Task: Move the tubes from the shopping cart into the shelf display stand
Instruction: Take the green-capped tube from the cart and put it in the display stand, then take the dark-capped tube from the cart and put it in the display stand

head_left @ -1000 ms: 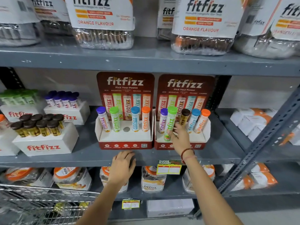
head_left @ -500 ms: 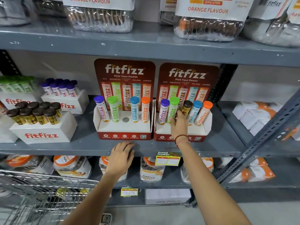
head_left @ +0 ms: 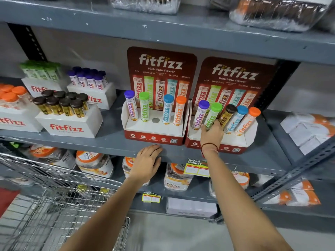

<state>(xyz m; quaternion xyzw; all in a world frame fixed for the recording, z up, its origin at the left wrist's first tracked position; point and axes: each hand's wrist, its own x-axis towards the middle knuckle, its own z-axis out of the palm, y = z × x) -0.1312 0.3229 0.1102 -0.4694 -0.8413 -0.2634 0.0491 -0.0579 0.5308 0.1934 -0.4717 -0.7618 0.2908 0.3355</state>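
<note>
Two red display stands sit side by side on the middle shelf. The right stand holds several tubes: purple, green, brown, blue and orange caps. My right hand rests at the base of the green-capped tube, fingers on its lower end. The left stand carries purple, green, blue and orange tubes, with one empty round hole in the middle. My left hand lies flat against the front edge of the shelf, holding nothing. The wire shopping cart stands at lower left.
White boxes with brown-capped, purple-capped, green and orange tubes fill the shelf's left side. Jars sit on the shelves above and below. A slanted grey metal brace crosses at right, with white packs behind it.
The green tube went from tilted in my right hand to seated in the right stand, with my hand still at its base. My view dropped and shifted; the left hand stayed on the shelf edge.
</note>
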